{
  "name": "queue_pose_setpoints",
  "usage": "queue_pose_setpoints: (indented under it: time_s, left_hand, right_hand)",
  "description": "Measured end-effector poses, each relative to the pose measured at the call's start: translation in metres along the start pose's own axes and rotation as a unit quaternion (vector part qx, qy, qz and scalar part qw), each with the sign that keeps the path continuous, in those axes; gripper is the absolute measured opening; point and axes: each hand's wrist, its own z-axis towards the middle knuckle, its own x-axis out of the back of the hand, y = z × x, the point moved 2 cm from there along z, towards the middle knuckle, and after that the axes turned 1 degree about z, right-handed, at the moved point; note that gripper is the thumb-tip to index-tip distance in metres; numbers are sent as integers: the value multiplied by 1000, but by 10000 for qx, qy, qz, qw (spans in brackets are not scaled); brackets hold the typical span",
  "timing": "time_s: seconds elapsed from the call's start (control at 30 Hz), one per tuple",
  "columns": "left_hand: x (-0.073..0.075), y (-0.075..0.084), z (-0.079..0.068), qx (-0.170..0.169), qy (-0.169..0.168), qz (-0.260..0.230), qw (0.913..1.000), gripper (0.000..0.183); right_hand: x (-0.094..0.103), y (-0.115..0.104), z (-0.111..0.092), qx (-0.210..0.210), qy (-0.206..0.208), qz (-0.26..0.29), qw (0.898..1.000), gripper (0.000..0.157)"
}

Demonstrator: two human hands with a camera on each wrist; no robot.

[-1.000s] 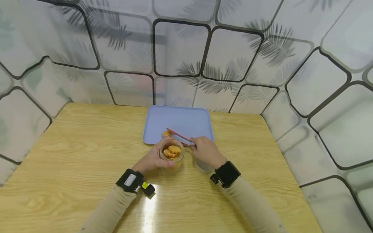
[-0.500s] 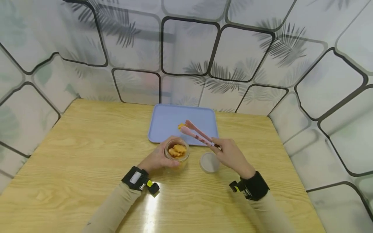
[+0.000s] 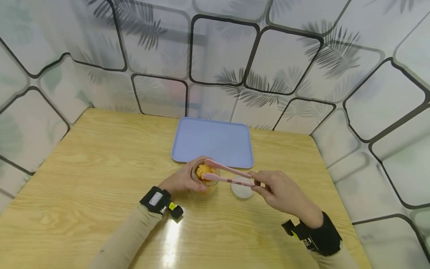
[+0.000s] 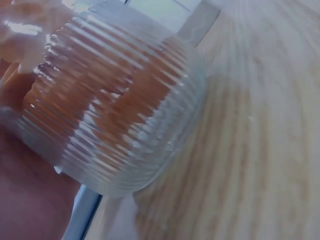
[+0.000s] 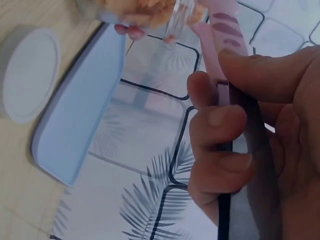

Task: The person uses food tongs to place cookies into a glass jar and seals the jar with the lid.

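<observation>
In the head view my left hand (image 3: 183, 181) holds a ribbed glass jar (image 4: 125, 105) by its side, fingers and thumb around it. Its mouth faces up, and orange snack pieces (image 3: 203, 170) fill the upper part. My right hand (image 3: 282, 192) grips pink tongs (image 3: 231, 181), whose two tips lie over the jar's mouth, one on either side of the orange pieces. From the right wrist view, the thumb presses one arm of the tongs (image 5: 227, 32) while the fingers curl around the dark handle. The tongs' tips are cut off there.
A light blue tray (image 3: 215, 140) lies on the wooden table (image 3: 117, 149) behind the jar, near the back wall. Right of the jar, a round whitish lid (image 3: 242, 192) lies flat, partly under the tongs. Patterned curtain-like walls (image 3: 221, 52) enclose the table.
The tongs have come from over the tray, with an orange piece at their tips, to the jar's mouth. My right hand has shifted right and nearer. My left hand still holds the jar.
</observation>
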Motion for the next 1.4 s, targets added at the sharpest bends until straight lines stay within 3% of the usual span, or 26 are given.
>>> queue_pose_setpoints:
  time_s: [0.3,0.53,0.77,0.9,1.03,1.1,1.23,1.4]
  left_hand:
    - [5,-1,7,-58,-660,-101,9978,76]
    - [3,-2,9,-65,-762,122,9970,80]
    - [2,3,6,122,-620,378,9973,88]
    - [3,3,5,257,-469,457,9975,93]
    - [2,2,7,103,-457,264,9986,81]
    - [1,2,8,10,-420,193,9989,78]
    - [-3,3,6,-67,-43,150,9999,78]
    - [-9,3,1,114,664,385,9970,83]
  right_hand:
    - [17,-1,5,702,-45,-779,9945,25]
    - [26,3,1,616,-454,-401,9963,22]
    - [25,-1,4,474,-307,74,9984,10]
    - [20,5,1,60,-134,412,9990,26]
    - [11,17,-8,-477,464,544,9963,33]
    - [4,27,-13,-863,762,347,9927,30]
    - [-14,57,-22,-1735,1080,-79,9789,37]
    - [-32,100,-25,-2643,1333,-401,9544,40]
